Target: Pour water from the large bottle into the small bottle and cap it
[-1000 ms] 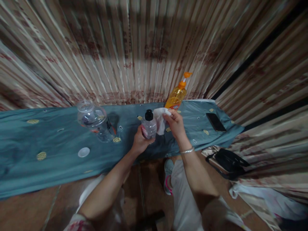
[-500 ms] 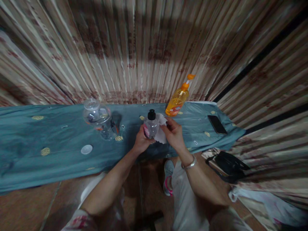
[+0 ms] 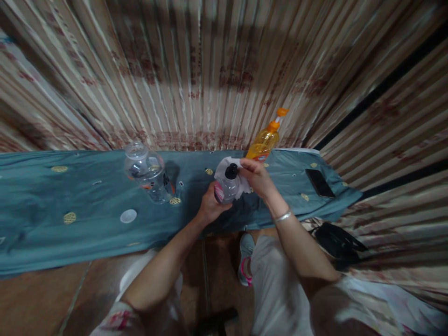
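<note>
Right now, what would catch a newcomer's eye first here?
At centre, the left hand grips a small clear bottle with a black cap while the right hand presses a white tissue against it. Behind them an orange pump bottle stands on the teal cloth; a big clear jar stands left.

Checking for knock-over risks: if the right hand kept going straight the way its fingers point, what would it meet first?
The right hand, holding a white cloth, points left at the black cap of the small clear plastic bottle in the left hand; it seems to touch already.
</note>
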`<action>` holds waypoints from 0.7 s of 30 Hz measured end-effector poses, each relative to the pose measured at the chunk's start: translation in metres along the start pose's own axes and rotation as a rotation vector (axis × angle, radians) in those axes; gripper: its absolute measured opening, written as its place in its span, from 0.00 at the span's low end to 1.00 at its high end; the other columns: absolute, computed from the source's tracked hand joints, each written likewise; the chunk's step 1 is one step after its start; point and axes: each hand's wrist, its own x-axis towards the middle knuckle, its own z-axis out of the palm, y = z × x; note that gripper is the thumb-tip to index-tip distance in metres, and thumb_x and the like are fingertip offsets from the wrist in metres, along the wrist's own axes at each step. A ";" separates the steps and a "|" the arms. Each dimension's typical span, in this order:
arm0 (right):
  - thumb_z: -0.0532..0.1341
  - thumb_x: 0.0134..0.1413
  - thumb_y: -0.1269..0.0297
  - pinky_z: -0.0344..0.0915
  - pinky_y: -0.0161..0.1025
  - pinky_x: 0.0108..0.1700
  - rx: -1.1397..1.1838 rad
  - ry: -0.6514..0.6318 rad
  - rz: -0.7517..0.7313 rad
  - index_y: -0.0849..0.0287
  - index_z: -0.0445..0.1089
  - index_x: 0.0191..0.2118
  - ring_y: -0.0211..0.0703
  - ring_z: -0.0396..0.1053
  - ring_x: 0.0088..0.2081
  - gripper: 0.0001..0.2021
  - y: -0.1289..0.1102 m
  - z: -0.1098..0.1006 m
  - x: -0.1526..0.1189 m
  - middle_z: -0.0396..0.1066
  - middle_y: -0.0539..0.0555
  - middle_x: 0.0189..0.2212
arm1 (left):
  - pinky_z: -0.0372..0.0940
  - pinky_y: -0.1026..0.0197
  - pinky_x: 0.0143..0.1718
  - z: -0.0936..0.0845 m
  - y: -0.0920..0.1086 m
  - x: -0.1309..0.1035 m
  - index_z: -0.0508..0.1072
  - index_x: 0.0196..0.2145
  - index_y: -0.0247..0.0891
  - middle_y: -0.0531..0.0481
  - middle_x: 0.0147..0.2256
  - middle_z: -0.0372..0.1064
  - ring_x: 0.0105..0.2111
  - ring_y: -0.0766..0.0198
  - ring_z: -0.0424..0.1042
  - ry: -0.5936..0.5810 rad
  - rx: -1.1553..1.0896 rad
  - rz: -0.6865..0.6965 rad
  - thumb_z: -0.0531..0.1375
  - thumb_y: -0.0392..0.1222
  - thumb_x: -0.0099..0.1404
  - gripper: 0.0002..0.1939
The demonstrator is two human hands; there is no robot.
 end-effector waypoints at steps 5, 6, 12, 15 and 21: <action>0.69 0.51 0.58 0.73 0.38 0.40 -0.159 0.323 -0.153 0.54 0.78 0.38 0.42 0.76 0.35 0.09 0.016 0.010 -0.053 0.80 0.49 0.34 | 0.70 0.51 0.53 0.002 -0.001 0.000 0.67 0.49 0.40 0.50 0.45 0.76 0.46 0.56 0.76 -0.007 0.004 -0.002 0.75 0.38 0.42 0.36; 0.66 0.54 0.60 0.74 0.40 0.42 -0.236 0.351 -0.181 0.54 0.78 0.40 0.43 0.77 0.37 0.08 0.016 0.014 -0.063 0.81 0.51 0.37 | 0.69 0.51 0.53 0.002 -0.001 0.000 0.67 0.49 0.40 0.49 0.45 0.75 0.47 0.55 0.76 0.002 0.007 0.016 0.75 0.39 0.42 0.36; 0.61 0.63 0.66 0.68 0.51 0.63 -0.683 0.298 -0.415 0.53 0.77 0.47 0.49 0.73 0.59 0.10 0.009 0.034 -0.091 0.76 0.59 0.57 | 0.69 0.47 0.54 0.008 -0.008 0.000 0.67 0.53 0.39 0.45 0.46 0.74 0.49 0.51 0.74 0.075 0.033 0.049 0.76 0.42 0.43 0.40; 0.61 0.63 0.67 0.69 0.53 0.63 -0.731 0.312 -0.442 0.54 0.76 0.50 0.50 0.72 0.60 0.12 0.013 0.030 -0.087 0.75 0.60 0.58 | 0.69 0.46 0.54 0.008 -0.010 -0.003 0.67 0.54 0.40 0.44 0.47 0.73 0.48 0.51 0.74 0.053 0.024 0.062 0.74 0.42 0.45 0.39; 0.58 0.62 0.70 0.73 0.49 0.57 -0.776 0.392 -0.481 0.54 0.75 0.49 0.49 0.75 0.54 0.13 0.020 0.015 -0.080 0.78 0.58 0.53 | 0.70 0.49 0.54 0.006 -0.016 0.002 0.65 0.59 0.42 0.45 0.51 0.72 0.49 0.55 0.75 -0.040 -0.142 0.066 0.70 0.37 0.50 0.38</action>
